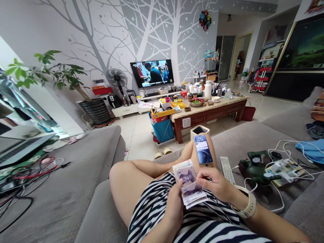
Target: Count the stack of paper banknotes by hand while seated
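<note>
A stack of purple banknotes (186, 176), each marked with a 5, is held over my lap. My left hand (175, 199) grips its left side, with the thumb on top. At the right edge, my right hand (211, 182) pinches the notes between thumb and fingers. Below, more notes (193, 197) fan out toward me, partly under the upper ones. A smartphone (203, 150) with a lit screen reading 10:51 rests on my right leg, just beyond the stack. A pale watch (249, 206) is on my right wrist.
To the right on the sofa lie a remote control (227, 170), a dark green figure (258, 168) and a power strip (283, 172) with white cables. Tangled cables (30, 182) and a laptop (22, 148) are at left. Ahead stands a crowded coffee table (210, 111).
</note>
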`<move>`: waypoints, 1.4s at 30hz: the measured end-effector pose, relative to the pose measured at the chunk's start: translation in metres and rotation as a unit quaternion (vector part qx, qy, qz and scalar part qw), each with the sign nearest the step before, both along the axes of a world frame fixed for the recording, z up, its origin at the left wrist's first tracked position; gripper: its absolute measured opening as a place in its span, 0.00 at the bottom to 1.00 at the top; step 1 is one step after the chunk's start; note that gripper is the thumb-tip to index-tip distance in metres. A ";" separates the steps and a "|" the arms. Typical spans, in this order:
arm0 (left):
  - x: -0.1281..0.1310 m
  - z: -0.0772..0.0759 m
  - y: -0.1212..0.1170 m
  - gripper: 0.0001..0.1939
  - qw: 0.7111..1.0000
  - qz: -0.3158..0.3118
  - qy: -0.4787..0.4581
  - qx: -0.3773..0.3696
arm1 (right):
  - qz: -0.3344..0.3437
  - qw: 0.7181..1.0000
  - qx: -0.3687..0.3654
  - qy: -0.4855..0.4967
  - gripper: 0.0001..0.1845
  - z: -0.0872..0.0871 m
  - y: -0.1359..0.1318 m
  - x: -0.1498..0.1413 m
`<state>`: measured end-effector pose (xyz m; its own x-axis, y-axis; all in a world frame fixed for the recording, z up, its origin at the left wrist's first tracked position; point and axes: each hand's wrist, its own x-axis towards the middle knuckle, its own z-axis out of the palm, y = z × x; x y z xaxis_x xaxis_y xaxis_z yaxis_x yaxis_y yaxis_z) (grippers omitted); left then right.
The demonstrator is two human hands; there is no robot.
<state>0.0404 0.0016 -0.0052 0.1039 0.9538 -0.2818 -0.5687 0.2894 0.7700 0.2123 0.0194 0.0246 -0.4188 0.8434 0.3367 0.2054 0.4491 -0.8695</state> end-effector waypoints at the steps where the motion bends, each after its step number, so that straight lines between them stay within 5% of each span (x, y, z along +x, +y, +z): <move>1: 0.000 0.000 0.000 0.17 1.000 0.000 -0.001 0.002 | 0.001 1.000 -0.001 0.001 0.17 0.000 0.000 0.000; 42: -0.001 -0.003 0.002 0.19 0.999 -0.017 0.043 0.006 | -0.003 1.000 0.007 -0.008 0.20 0.000 0.000 0.000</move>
<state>0.0396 0.0035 -0.0082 0.1132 0.9533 -0.2801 -0.4907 0.2988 0.8185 0.2124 0.0195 0.0245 -0.4185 0.8414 0.3419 0.2225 0.4599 -0.8596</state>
